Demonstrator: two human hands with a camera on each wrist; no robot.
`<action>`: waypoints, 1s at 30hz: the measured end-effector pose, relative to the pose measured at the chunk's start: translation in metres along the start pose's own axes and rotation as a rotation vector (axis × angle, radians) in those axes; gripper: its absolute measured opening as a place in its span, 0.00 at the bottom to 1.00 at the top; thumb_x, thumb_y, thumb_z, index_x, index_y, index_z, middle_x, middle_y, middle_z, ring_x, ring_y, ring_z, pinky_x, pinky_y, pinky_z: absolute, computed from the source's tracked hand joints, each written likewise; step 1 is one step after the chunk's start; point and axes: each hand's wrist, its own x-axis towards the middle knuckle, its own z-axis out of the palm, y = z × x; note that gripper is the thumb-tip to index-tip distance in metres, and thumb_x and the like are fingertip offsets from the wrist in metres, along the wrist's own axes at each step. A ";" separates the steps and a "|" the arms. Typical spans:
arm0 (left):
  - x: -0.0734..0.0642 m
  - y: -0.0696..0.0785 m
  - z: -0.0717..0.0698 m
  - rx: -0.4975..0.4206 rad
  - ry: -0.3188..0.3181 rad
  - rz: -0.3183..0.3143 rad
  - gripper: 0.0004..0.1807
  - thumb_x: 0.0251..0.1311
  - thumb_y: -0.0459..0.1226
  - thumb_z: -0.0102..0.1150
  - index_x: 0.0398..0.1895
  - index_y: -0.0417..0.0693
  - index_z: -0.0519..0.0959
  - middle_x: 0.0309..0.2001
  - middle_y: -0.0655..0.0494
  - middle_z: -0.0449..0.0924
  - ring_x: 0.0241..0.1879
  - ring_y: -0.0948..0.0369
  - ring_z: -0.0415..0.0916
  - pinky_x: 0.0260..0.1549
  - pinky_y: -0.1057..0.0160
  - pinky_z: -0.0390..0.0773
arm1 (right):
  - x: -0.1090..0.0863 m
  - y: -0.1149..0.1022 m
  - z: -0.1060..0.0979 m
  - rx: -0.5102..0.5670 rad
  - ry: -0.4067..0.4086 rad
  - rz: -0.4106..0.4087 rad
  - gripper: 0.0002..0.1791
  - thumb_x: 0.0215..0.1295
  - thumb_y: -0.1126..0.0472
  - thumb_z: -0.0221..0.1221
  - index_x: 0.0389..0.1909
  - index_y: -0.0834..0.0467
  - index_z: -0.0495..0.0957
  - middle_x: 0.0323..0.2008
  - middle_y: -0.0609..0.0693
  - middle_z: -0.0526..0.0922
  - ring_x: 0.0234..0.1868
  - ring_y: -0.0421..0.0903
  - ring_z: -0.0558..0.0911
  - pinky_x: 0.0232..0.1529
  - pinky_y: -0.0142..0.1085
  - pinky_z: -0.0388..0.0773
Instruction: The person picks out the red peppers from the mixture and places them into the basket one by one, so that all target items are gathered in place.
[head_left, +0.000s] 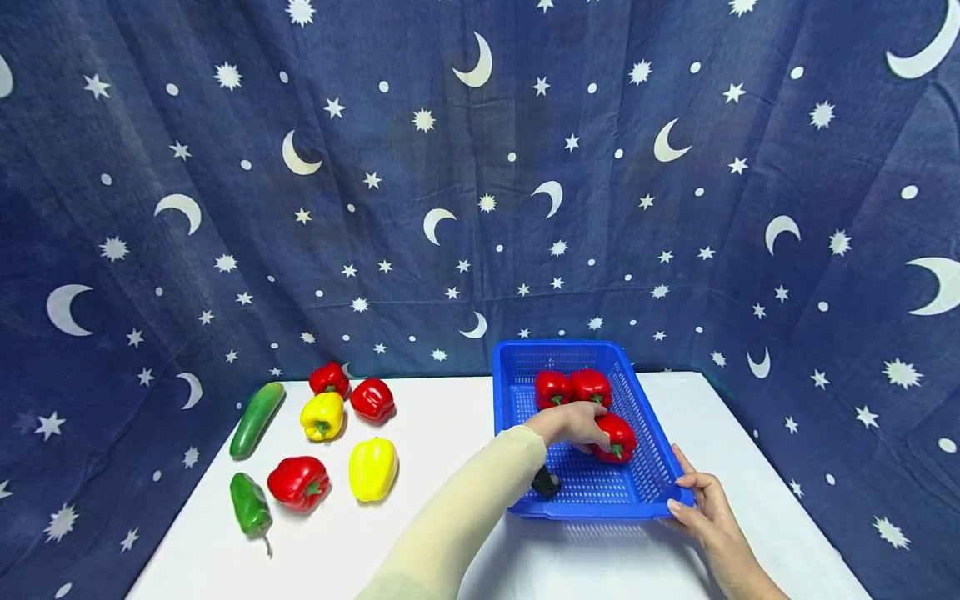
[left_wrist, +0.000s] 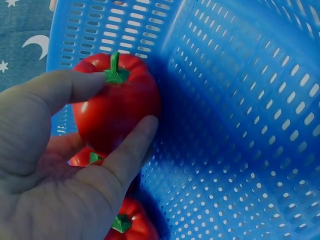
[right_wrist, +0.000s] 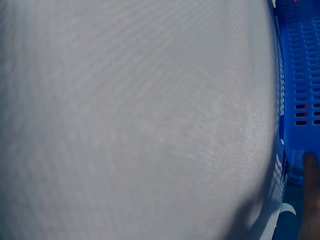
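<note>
Settling a red bell pepper [head_left: 619,439] into the blue perforated basket [head_left: 600,511] looks like the step in hand: the left hand [head_left: 581,423] grips it near the basket's right wall, close to two other red bell peppers [head_left: 591,387], while the right hand [head_left: 712,521] pinches the near right corner. Whether it rests on the bottom is hard to tell. The next move probably calls for a gentle release with the basket held steady.
</note>
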 end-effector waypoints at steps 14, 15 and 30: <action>0.001 0.000 -0.002 0.048 0.047 -0.023 0.40 0.58 0.29 0.72 0.75 0.49 0.69 0.62 0.48 0.75 0.50 0.54 0.81 0.44 0.61 0.85 | -0.001 0.002 -0.001 0.004 -0.002 -0.018 0.14 0.79 0.70 0.46 0.57 0.66 0.53 0.83 0.54 0.37 0.66 0.22 0.64 0.52 0.31 0.80; 0.001 0.001 -0.002 0.051 0.047 -0.028 0.40 0.58 0.29 0.73 0.75 0.50 0.69 0.61 0.49 0.75 0.51 0.54 0.80 0.44 0.61 0.85 | -0.001 0.002 -0.001 0.005 -0.003 -0.018 0.14 0.79 0.70 0.46 0.57 0.66 0.53 0.83 0.54 0.37 0.66 0.22 0.64 0.52 0.31 0.80; 0.006 0.002 0.001 0.130 0.092 -0.040 0.42 0.57 0.30 0.73 0.76 0.51 0.68 0.62 0.49 0.76 0.52 0.55 0.79 0.43 0.63 0.85 | -0.001 0.001 -0.002 -0.006 -0.007 -0.028 0.14 0.79 0.71 0.46 0.57 0.68 0.52 0.83 0.54 0.37 0.66 0.22 0.64 0.52 0.31 0.80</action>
